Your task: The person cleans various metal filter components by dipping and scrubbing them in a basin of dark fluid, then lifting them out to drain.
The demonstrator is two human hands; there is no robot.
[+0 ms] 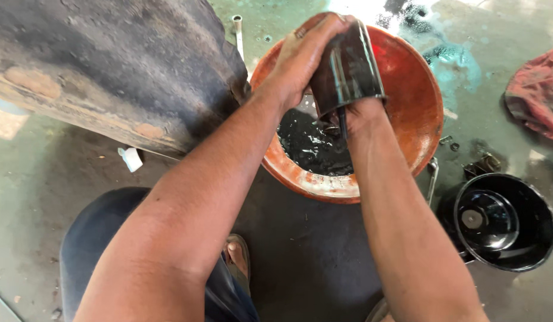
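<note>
The dirty black metal cylinder (pixel 348 62) stood tilted over the orange bowl (pixel 416 101) of black oil. The left hand (pixel 303 56) wrapped its fingers around the cylinder's far side. The right hand (pixel 361 113) reached inside from below, its fingers hidden.

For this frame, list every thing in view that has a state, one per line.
left hand: gripping the dark cylinder from outside.
right hand: pushed into the cylinder's open lower end, fingers hidden.
dark cylinder: held tilted above the basin, oily.
orange basin: on the floor, holding black liquid.
black round housing: on the floor, open side up.
red rag: crumpled on the floor.
</note>
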